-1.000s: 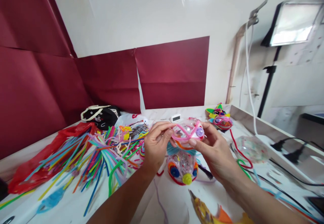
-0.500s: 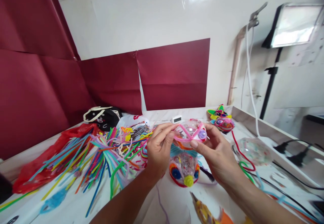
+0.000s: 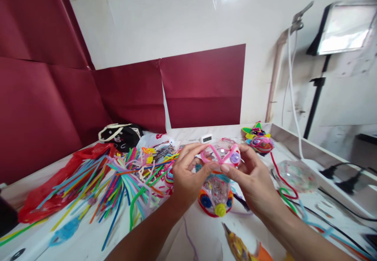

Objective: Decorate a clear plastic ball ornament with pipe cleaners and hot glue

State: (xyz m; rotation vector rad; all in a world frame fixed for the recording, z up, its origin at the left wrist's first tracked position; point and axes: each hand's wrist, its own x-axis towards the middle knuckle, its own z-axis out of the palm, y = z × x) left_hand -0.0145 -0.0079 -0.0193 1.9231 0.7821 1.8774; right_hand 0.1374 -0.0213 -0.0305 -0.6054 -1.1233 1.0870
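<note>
Between my two hands is a clear plastic craft piece (image 3: 222, 153) trimmed with pink pipe cleaner, with a lilac button-like disc on its right side. My left hand (image 3: 188, 174) grips its left side, the thumb along the lower edge. On the opposite side my right hand (image 3: 250, 174) is closed on it, thumb at the point of the pink V. Just below, a similar clear craft piece (image 3: 216, 198) lies on the table, with blue discs ringed in orange and a yellow knob. A yellow-handled tool (image 3: 235, 241) lies nearer to me, its kind unclear.
Many coloured pipe cleaners (image 3: 118, 186) spread across the left, partly over a red plastic bag (image 3: 32, 206). A black pouch (image 3: 120, 137) and a small white digital timer (image 3: 205, 138) stand behind. At right are a colourful finished-looking craft (image 3: 260, 143), a clear plastic dish (image 3: 297, 174) and black cables (image 3: 347, 180).
My left thumb has moved down and right along the pink trim, close to my right thumb. The craft piece stays held at about the same place.
</note>
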